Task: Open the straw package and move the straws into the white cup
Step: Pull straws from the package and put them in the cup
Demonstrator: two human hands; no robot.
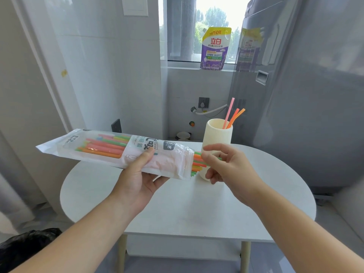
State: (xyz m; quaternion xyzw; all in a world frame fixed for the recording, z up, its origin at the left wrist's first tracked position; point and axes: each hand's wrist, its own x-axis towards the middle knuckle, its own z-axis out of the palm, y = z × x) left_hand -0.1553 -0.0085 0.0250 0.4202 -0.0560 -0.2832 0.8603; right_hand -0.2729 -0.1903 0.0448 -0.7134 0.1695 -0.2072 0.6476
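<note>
Above white table point(177, 203): left hand point(136, 174) clamped round straw package point(110, 148), held level. Right hand point(226, 166) pinching straws point(198, 162) poking from the open end, just before white cup point(218, 134). Best to pull few, straight along bag, then drop upright. Pinched count hidden by fingers; cup's lower part behind hand.

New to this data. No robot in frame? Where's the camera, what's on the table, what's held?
No machine here: a person works bare-handed. The single picture comes from a camera worn on their head, looking forward and down. The left hand grips the straw package above the white table. The right hand pinches the protruding straws at its open end. On the table stands the white cup, three straws already in it. A detergent pouch sits on the windowsill behind.
</note>
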